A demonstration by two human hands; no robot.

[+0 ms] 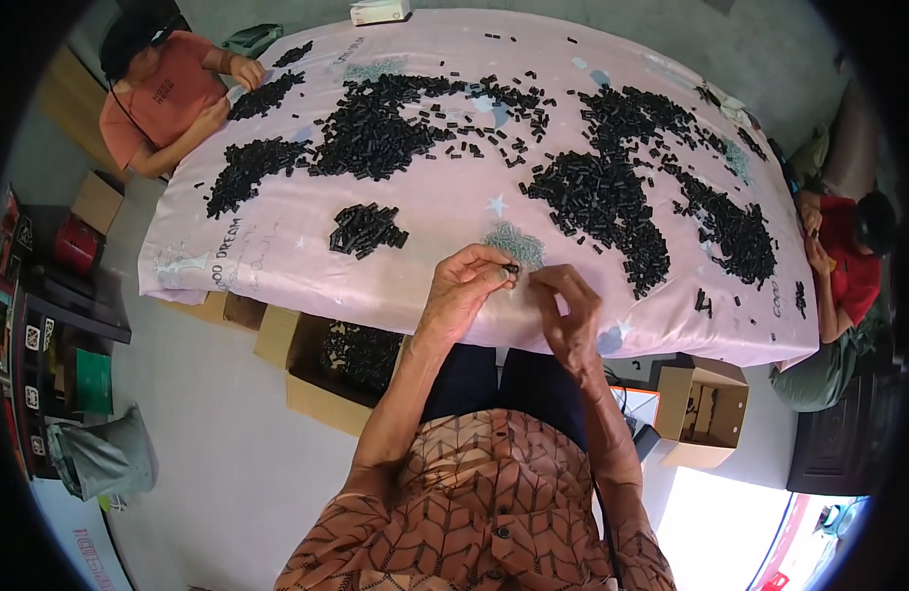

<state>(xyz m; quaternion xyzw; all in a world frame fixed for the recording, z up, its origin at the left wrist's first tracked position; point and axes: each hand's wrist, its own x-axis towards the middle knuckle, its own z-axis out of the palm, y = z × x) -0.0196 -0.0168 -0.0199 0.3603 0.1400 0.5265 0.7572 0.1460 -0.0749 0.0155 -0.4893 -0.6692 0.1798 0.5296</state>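
Observation:
Over the near edge of the cloth-covered table, my left hand pinches a small black cylindrical piece between thumb and fingertips. My right hand is just to its right, its fingers curled in a pinch; whatever they hold is too small to make out. Just beyond both hands lies a little heap of tiny silvery-green pieces. A small pile of black pieces sits to the left. Larger heaps of similar black pieces spread over the far left, and another black heap covers the right.
One person handles pieces at the far left; another person sits at the right end. Open cardboard boxes stand below the near edge, the left one holding black pieces. A grey bag rests on the floor at left.

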